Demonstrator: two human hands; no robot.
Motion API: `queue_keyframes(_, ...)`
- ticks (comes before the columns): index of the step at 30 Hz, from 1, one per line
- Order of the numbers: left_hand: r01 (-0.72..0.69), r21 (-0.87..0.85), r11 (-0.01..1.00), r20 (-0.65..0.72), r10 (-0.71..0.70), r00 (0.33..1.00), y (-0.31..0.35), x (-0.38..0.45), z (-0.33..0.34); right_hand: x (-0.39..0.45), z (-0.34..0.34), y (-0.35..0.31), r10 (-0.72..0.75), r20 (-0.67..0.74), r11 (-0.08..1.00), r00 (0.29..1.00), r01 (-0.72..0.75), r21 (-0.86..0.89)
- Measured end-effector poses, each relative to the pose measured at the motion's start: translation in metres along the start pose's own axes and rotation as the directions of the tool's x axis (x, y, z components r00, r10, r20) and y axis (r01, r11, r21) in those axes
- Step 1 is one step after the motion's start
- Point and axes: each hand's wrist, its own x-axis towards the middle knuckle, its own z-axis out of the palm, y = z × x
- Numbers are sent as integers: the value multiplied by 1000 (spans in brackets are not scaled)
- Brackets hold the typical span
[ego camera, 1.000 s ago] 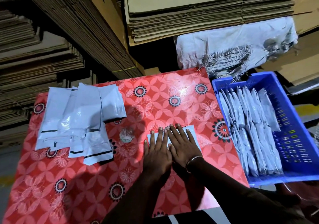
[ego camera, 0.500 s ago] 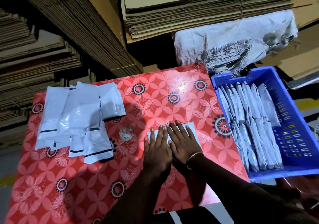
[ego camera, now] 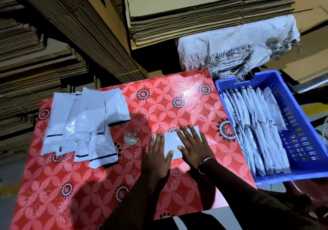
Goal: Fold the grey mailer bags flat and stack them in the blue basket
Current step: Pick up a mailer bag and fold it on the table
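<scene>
- The red floral tablecloth (ego camera: 99, 185) is glossy and smooth; its near half lies bare in front of the hands, with broad open surface to the left of the forearms.
- The left hand (ego camera: 156, 155) lies flat, fingers straight and close together, palm down on the left part of a grey mailer bag (ego camera: 171, 142).
- The right hand (ego camera: 195, 145) is spread the same way, fingers extended and slightly fanned, pressing the bag's right part; a thin metal bangle (ego camera: 205, 162) circles that wrist. Neither hand curls round anything.
- The bag is a thin, flat rectangle near the table's middle; a strip of it shows between the two hands.
- Just left of the hands sits a small crumpled clear wrapper (ego camera: 131, 137).
- Farther left, a loose pile of unfolded mailers (ego camera: 83, 121) overlaps, shiny and wrinkled, with black strips at their near ends.
- Right of the table edge, the blue basket (ego camera: 301, 141), slotted plastic, holds folded mailers (ego camera: 255, 132) leaning in rows along its left side; its right side is free.
- Beyond, a printed cloth (ego camera: 236, 47) drapes over something, and stacks of flattened cardboard (ego camera: 204, 11) close off the far side.
</scene>
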Motion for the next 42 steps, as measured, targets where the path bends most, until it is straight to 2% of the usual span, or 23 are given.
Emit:
queue_keyframes(2,24,14,1000,6,-24,1000,-8,0,-1,-8,-1,10,44,3,999,999,-44,-9)
queue_keyframes(6,62,-70,996,-12,-63,998,-22,-7,-3,-21,-4,31,104,8,994,995,-104,13)
queue_keyframes(11,53,15,998,-24,-53,998,-35,-12,-3,-27,-3,39,136,1,991,991,-136,6)
queue_keyframes(20,43,1,999,-14,-43,999,-29,-13,-5,-32,-8,40,199,24,978,980,-200,55)
queue_keyframes(23,64,-140,988,-67,-74,995,-22,-6,-11,-31,-19,28,262,50,954,964,-266,136)
queue_keyframes(25,40,-217,975,-153,-74,985,-12,1,-19,-36,-28,17,297,-45,935,954,-281,214)
queue_keyframes(27,-28,-202,979,-223,-18,975,-1,9,-25,-43,-32,5,333,-157,887,930,-252,388)
queue_keyframes(28,-63,-183,981,-228,20,974,5,13,-28,-47,-31,-3,355,-155,839,922,-241,488)
queue_keyframes(31,-72,-127,989,-114,57,992,21,13,-37,-56,-29,-22,365,-32,746,930,-272,608)
queue_keyframes(36,3,-75,997,-20,-4,1000,25,0,-33,-58,-18,-33,294,59,732,954,-264,628)
queue_keyframes(39,86,-187,979,9,-86,996,22,-10,-25,-56,-15,-35,312,68,688,948,-275,671)
queue_keyframes(42,156,-373,914,46,-150,988,28,-21,-29,-58,-16,-39,320,77,621,944,-271,736)
